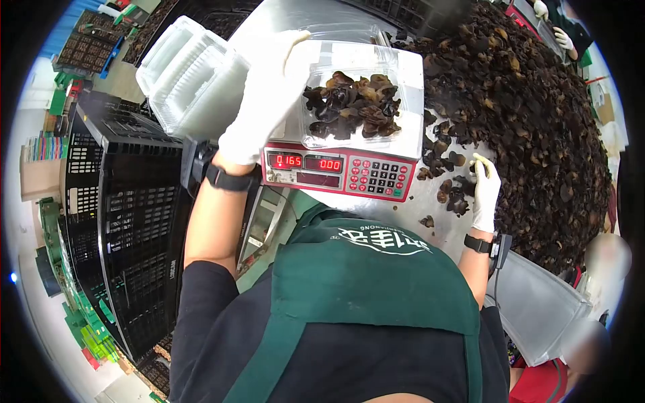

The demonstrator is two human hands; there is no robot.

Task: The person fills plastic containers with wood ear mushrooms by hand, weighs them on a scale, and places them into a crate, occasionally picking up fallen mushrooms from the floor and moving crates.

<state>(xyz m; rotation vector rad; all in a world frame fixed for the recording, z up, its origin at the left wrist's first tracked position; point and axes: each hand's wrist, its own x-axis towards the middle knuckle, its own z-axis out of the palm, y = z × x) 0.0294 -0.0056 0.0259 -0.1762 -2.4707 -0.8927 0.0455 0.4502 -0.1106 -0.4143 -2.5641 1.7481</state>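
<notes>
A clear plastic tray point(314, 127) filled with dark wood ear mushrooms point(353, 104) sits on the red and white digital scale point(339, 172), whose lit display shows 0.165 and 0.00. My left hand point(269, 94), in a white glove, reaches along the left side of the tray. Its fingers look stretched out, though glare washes out much of their outline. To the right of the scale, my gloved right hand point(487, 191) hovers at the edge of scattered mushrooms point(457, 195). Those fingers are slightly bent and apart, and nothing shows in them.
Stacked clear plastic trays point(191, 77) stand left of the scale. A large mushroom pile point(524, 121) covers the right side of the metal table point(420, 211). Black plastic crates point(141, 235) rise at the left. Another person's gloved hand point(563, 38) is at the far upper right.
</notes>
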